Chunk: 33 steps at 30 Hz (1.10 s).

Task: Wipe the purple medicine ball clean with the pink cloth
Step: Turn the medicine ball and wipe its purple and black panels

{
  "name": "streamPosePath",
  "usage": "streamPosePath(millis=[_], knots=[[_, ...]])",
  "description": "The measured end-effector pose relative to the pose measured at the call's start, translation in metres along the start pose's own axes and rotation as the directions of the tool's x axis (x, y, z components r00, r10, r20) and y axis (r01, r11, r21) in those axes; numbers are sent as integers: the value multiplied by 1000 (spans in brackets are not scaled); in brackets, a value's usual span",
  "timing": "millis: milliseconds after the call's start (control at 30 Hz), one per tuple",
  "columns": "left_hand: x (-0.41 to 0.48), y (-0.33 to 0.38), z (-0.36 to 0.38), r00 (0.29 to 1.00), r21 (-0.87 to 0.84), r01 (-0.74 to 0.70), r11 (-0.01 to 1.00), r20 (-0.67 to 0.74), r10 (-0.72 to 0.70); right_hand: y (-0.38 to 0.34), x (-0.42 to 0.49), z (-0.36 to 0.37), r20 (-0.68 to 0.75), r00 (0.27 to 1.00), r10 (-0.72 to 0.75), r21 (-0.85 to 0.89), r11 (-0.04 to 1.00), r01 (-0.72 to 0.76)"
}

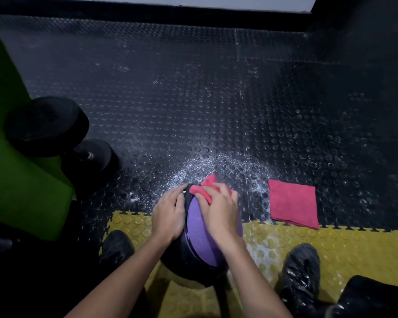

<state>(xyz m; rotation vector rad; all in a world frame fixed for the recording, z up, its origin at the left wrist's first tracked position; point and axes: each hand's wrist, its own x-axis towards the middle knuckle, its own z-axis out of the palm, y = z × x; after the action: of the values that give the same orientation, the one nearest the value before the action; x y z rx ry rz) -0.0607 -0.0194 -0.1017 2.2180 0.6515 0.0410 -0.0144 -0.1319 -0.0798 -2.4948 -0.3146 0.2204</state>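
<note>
The purple and black medicine ball [201,237] rests on the floor between my feet, at the bottom centre of the head view. My left hand [169,214] lies flat against the ball's left side and steadies it. My right hand [219,208] presses a crumpled pink cloth [203,187] onto the top far part of the ball. The cloth bunches out past my fingertips. Most of the ball's top is hidden under my hands.
A second pink cloth [293,203], folded flat, lies on the floor to the right. Black dumbbells [55,136] and a green mat [14,175] sit at the left. White wet specks spread over the black studded floor [216,99]. Yellow tiles [331,239] run under my shoes [301,267].
</note>
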Motion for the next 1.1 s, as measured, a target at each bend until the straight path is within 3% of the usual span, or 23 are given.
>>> streamPosePath(millis=[33, 100, 167, 233, 333, 400, 467, 500, 567, 667, 733, 800, 833, 933, 1000, 1100], knots=[[-1, -2, 0, 1000, -8, -3, 1000, 3, 3, 3, 3, -4, -3, 1000, 7, 45, 999, -7], [-2, -1, 0, 1000, -6, 7, 1000, 9, -7, 26, 20, -5, 51, 976, 212, 168, 961, -217], [-2, 3, 2, 1000, 0, 4, 1000, 14, -4, 49, 37, -10, 182, 884, 431, 239, 853, -465], [-1, 6, 5, 1000, 40, -4, 999, 24, 3, 54, 40, -12, 233, 821, 522, 268, 777, -570], [1, 7, 4, 998, 53, -19, 998, 55, 16, 38, 20, -8, 56, 898, 437, 196, 877, -439], [2, 2, 1, 998, 17, -32, 999, 60, 30, 12, -4, -8, -25, 980, 196, 83, 978, -193], [3, -3, -2, 997, -23, -46, 999, 62, 48, -2, -16, -12, -43, 999, 17, 68, 998, -14], [2, -5, -3, 997, -32, -52, 998, 63, 54, 2, -12, -13, -41, 998, 39, 123, 992, -34], [-1, -5, -4, 997, -26, -44, 999, 59, 46, 25, 4, -8, 25, 971, 239, 259, 936, -237], [-11, -2, -1, 996, 6, -68, 998, 52, 67, 68, 5, -9, 197, 799, 569, 465, 663, -587], [-10, -1, -1, 990, 29, -114, 993, 83, 112, 78, -9, -7, 208, 729, 652, 492, 574, -654], [-3, -5, -5, 981, 18, -140, 990, 137, 137, 69, -17, -4, 79, 765, 639, 413, 677, -609], [1, -9, -8, 976, 0, -148, 989, 164, 146, 56, -19, -4, 7, 817, 577, 361, 760, -540], [14, -24, -22, 981, 28, -119, 993, 156, 113, 12, -18, -3, -69, 983, 171, 188, 970, -156], [18, -35, -33, 994, 205, -69, 976, 99, 50, 4, -17, 3, -37, 999, 36, 160, 987, -29], [23, -44, -47, 997, 450, 76, 890, -42, -65, 26, -12, 1, 3, 971, 238, 334, 915, -225]])
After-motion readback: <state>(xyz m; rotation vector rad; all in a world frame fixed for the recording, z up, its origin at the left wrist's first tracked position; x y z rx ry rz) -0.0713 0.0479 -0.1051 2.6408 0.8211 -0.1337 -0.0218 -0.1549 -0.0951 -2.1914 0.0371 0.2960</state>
